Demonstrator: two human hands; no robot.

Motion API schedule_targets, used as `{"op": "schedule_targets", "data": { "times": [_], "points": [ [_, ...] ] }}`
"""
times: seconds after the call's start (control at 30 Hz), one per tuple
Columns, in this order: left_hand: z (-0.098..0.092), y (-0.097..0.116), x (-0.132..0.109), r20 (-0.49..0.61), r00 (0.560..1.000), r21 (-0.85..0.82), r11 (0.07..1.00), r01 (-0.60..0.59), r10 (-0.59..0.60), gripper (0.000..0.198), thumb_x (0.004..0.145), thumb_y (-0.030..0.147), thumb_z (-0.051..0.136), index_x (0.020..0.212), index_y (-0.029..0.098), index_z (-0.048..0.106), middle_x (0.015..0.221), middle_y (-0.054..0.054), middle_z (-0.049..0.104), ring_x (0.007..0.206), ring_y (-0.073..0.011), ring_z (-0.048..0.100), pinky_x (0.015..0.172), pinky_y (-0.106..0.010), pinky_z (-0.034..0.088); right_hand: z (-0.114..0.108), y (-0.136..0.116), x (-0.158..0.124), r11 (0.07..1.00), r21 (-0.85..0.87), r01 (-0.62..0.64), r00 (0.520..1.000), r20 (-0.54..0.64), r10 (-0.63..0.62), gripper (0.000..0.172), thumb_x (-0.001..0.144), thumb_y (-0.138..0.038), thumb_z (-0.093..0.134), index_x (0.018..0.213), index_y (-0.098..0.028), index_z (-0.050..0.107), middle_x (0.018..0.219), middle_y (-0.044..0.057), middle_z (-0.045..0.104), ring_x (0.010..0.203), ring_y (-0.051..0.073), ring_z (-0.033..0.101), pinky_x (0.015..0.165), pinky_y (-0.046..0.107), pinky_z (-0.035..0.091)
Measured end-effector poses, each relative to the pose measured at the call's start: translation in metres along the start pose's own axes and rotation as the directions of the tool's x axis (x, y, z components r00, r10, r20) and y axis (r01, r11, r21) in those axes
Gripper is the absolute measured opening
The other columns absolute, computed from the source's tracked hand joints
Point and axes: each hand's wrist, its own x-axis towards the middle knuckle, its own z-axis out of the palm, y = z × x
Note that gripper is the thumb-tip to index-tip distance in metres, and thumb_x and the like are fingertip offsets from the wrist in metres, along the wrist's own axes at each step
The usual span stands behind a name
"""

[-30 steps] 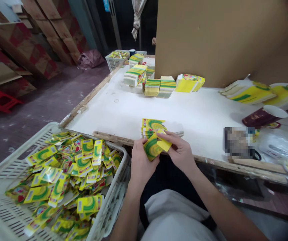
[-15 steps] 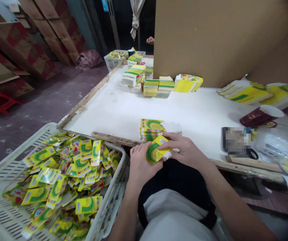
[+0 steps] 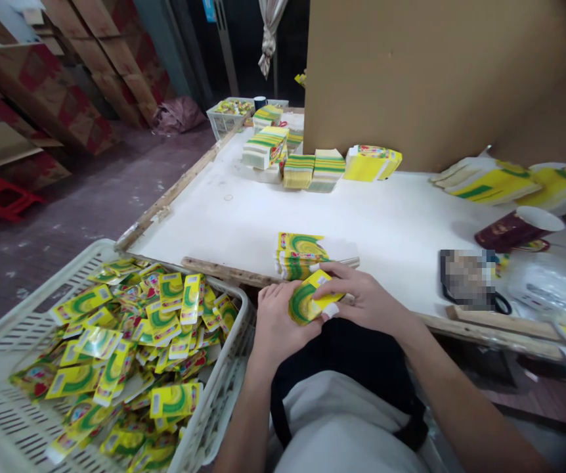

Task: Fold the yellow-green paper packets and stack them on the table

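Note:
My left hand grips a small bunch of yellow-green sachets just below the table's front edge. My right hand pinches the same bunch from the right, fingers closed over its top sachet. Right behind the hands, a neat stack of the same sachets lies on the white table. To my left stands a white plastic crate heaped with several loose sachets.
Several stacks of flat yellow-green packaging line the table's far side in front of a brown board. A dark red cup and clear plastic bags lie at the right. A second crate is far back.
Both hands dropped slightly toward my lap with the bunch; my right fingers shifted over its top sachet. A hand seen at the far end of the table is gone.

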Motion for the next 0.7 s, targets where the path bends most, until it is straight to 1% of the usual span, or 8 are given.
{"op": "schedule_targets", "data": {
  "times": [0.13, 0.3, 0.47, 0.53, 0.6, 0.63, 0.67, 0.7],
  "points": [
    [0.0, -0.002, 0.0, 0.004, 1.0, 0.006, 1.0, 0.003, -0.003, 0.047, 0.059, 0.037, 0.069, 0.101, 0.02, 0.055, 0.093, -0.004, 0.064, 0.088, -0.0227, 0.057, 0.084, -0.039, 0.037, 0.005, -0.003, 0.0, 0.999, 0.02, -0.048, 0.998, 0.031, 0.048, 0.02, 0.073, -0.016, 0.063, 0.092, -0.021, 0.068, 0.122, 0.011, 0.053, 0.113, 0.024, 0.051, 0.093, 0.038, 0.042],
    [-0.003, -0.005, 0.001, -0.021, 1.0, 0.003, 1.0, 0.015, -0.015, 0.049, 0.059, 0.032, 0.067, 0.104, 0.019, 0.053, 0.097, -0.006, 0.063, 0.091, -0.0239, 0.057, 0.085, -0.04, 0.037, 0.024, -0.008, 0.006, 0.993, 0.07, -0.095, 0.984, -0.147, 0.105, 0.035, 0.069, -0.009, 0.061, 0.102, -0.022, 0.061, 0.116, 0.01, 0.055, 0.119, 0.024, 0.046, 0.098, 0.04, 0.038],
    [-0.004, -0.008, 0.002, -0.012, 1.0, 0.02, 1.0, 0.012, -0.012, 0.048, 0.055, 0.025, 0.067, 0.101, 0.021, 0.054, 0.093, -0.005, 0.064, 0.089, -0.0254, 0.058, 0.084, -0.04, 0.037, 0.039, -0.018, 0.011, 0.986, 0.096, -0.135, 0.962, -0.227, 0.153, 0.038, 0.063, -0.012, 0.066, 0.099, -0.022, 0.059, 0.104, 0.008, 0.052, 0.108, 0.026, 0.05, 0.094, 0.043, 0.041],
    [-0.001, -0.009, 0.002, -0.029, 0.999, -0.006, 1.0, 0.019, -0.019, 0.048, 0.055, 0.024, 0.067, 0.101, 0.02, 0.055, 0.094, -0.006, 0.064, 0.09, -0.0261, 0.058, 0.085, -0.041, 0.037, 0.038, -0.019, 0.013, 0.988, 0.107, -0.113, 0.969, -0.207, 0.133, 0.044, 0.065, -0.012, 0.065, 0.106, -0.023, 0.056, 0.108, 0.008, 0.05, 0.109, 0.026, 0.049, 0.096, 0.045, 0.039],
    [0.002, -0.014, 0.002, -0.101, 0.992, -0.14, 0.988, 0.059, -0.074, 0.048, 0.057, 0.029, 0.068, 0.102, 0.02, 0.055, 0.094, -0.006, 0.064, 0.089, -0.0251, 0.058, 0.084, -0.04, 0.04, 0.034, -0.016, 0.014, 0.982, 0.171, -0.078, 0.978, -0.178, 0.109, 0.057, 0.068, -0.016, 0.066, 0.121, -0.024, 0.047, 0.118, 0.01, 0.047, 0.114, 0.026, 0.046, 0.098, 0.045, 0.039],
    [0.002, -0.019, 0.003, -0.199, 0.971, -0.276, 0.958, 0.077, -0.135, 0.048, 0.059, 0.034, 0.068, 0.102, 0.02, 0.054, 0.093, -0.006, 0.063, 0.087, -0.0236, 0.059, 0.081, -0.038, 0.042, 0.03, -0.013, 0.015, 0.974, 0.216, -0.074, 0.977, -0.179, 0.114, 0.062, 0.069, -0.019, 0.066, 0.126, -0.024, 0.042, 0.123, 0.011, 0.045, 0.115, 0.025, 0.046, 0.098, 0.044, 0.04],
    [0.001, -0.025, 0.003, -0.323, 0.92, -0.431, 0.9, 0.064, -0.22, 0.047, 0.062, 0.04, 0.065, 0.103, 0.02, 0.053, 0.092, -0.005, 0.063, 0.084, -0.0218, 0.059, 0.076, -0.036, 0.044, 0.026, -0.009, 0.015, 0.962, 0.26, -0.082, 0.971, -0.196, 0.135, 0.065, 0.07, -0.021, 0.066, 0.129, -0.024, 0.038, 0.127, 0.011, 0.044, 0.115, 0.025, 0.048, 0.097, 0.042, 0.041],
    [-0.003, -0.032, 0.003, -0.438, 0.841, -0.566, 0.824, 0.016, -0.317, 0.047, 0.067, 0.048, 0.059, 0.105, 0.022, 0.052, 0.092, -0.004, 0.062, 0.083, -0.0202, 0.059, 0.071, -0.033, 0.046, 0.021, -0.003, 0.016, 0.951, 0.292, -0.097, 0.958, -0.231, 0.169, 0.064, 0.072, -0.022, 0.065, 0.13, -0.024, 0.038, 0.128, 0.011, 0.043, 0.112, 0.023, 0.05, 0.096, 0.04, 0.043]
  ]
}}
